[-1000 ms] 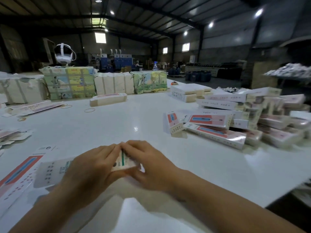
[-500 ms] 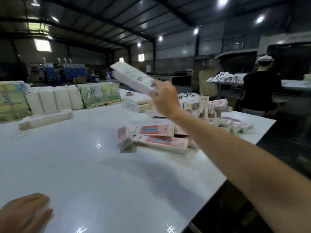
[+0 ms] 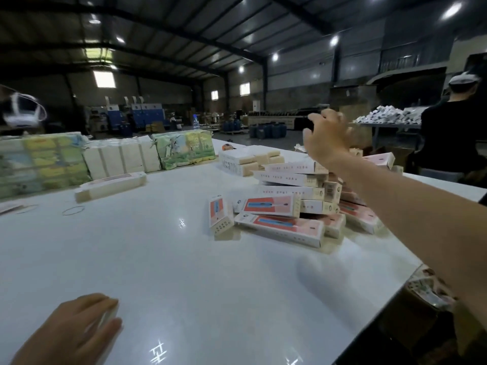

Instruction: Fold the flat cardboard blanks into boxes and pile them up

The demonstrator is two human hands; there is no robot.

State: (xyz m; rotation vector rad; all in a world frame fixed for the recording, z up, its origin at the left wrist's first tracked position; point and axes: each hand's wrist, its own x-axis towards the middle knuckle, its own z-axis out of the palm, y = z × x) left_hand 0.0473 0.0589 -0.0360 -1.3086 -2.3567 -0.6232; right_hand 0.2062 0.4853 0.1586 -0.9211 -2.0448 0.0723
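A loose pile of folded boxes [image 3: 290, 177], white with pink and blue print, lies on the right half of the white table [image 3: 171, 259]. My right hand [image 3: 326, 135] hovers above the back of that pile, fingers spread and relaxed, holding nothing. At the bottom left my left hand [image 3: 76, 327] lies flat near the table's front edge. A pale, blurred flat blank [image 3: 106, 317] shows under its fingers, between forefinger and thumb.
Wrapped bundles of blanks [image 3: 42, 159] and white bundles [image 3: 121, 156] line the table's far side, with a long bound stack [image 3: 110, 185] in front and a rubber band [image 3: 73, 210] nearby. A person in black [image 3: 448, 133] sits beyond the right edge. A printed carton [image 3: 427, 291] sits below it.
My right hand has let go of the folded box it was carrying over the pile and is now empty. My left hand has shifted right along the table's front.
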